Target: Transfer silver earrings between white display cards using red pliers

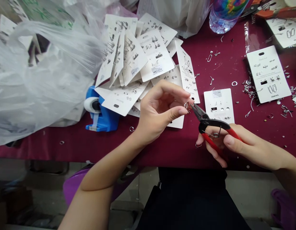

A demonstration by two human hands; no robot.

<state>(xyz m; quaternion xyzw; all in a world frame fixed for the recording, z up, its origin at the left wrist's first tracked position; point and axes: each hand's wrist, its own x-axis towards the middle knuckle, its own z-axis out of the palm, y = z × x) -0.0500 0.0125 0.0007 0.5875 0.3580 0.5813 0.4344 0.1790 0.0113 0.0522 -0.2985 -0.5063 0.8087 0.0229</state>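
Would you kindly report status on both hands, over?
Left hand pinching small metal piece. Right hand holding red pliers, tips at left fingertips. Nothing visibly obstructing.

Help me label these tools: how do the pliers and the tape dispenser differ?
The pliers have red handles and dark metal jaws; the tape dispenser is blue and carries a white roll. The pliers are held in the right hand; the tape dispenser stands on the table, in neither hand. Both show a bright colour.
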